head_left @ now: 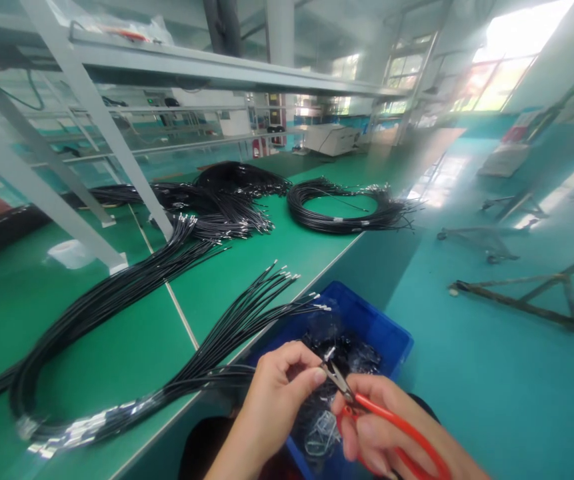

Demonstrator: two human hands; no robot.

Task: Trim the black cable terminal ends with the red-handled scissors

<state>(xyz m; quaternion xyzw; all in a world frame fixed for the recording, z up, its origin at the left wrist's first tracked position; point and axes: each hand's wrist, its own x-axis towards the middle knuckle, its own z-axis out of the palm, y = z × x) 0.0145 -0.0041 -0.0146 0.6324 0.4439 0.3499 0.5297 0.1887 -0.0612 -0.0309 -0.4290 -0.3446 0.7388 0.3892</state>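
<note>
My left hand (277, 393) is curled, its thumb and fingers pinching the end of a black cable (227, 375) just above a blue plastic bin (391, 333). My right hand (381, 427) grips small red-handled snips (367, 403), whose metal tips meet the cable end beside my left thumb. The bin on my lap holds black offcuts and a clear bag. A bundle of black cables with metal-tipped ends (247, 313) lies on the green bench, fanning toward the bin.
More black cable bundles (117, 293) and coils (347, 207) lie across the green bench (287, 257). Grey shelf struts (97, 127) rise at left beside a white tape roll (69, 253). Metal frames (527, 300) lie on the teal floor at right.
</note>
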